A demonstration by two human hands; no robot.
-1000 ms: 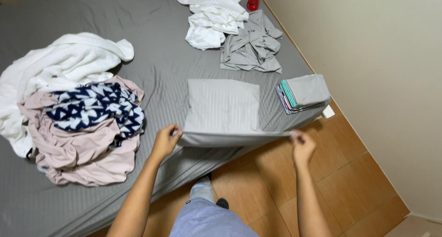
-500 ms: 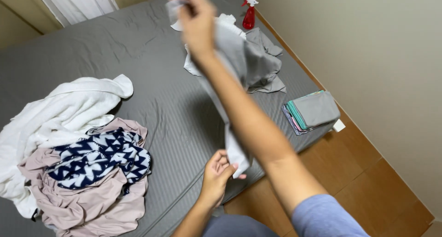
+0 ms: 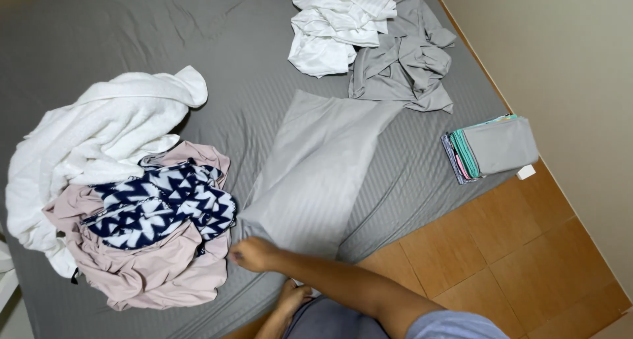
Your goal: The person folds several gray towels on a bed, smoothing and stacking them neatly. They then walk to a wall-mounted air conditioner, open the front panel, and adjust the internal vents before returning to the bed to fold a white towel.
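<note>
Pressing down on the near corner of the light grey striped pillowcase [image 3: 316, 168], the right hand [image 3: 254, 253] lies flat on the grey bed [image 3: 132, 36], fingers together; the left hand [image 3: 293, 298] touches its near edge, grip unclear.

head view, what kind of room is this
Most likely a bedroom at home: a bed with a grey sheet, loose laundry piled on it, and a stack of folded cloths near its edge.

White towel [image 3: 99, 135] sits at nine o'clock above a pink-and-navy heap [image 3: 148, 237]; white [image 3: 333, 29] and grey clothes [image 3: 405, 59] at one; folded stack [image 3: 491, 148] at three.
</note>
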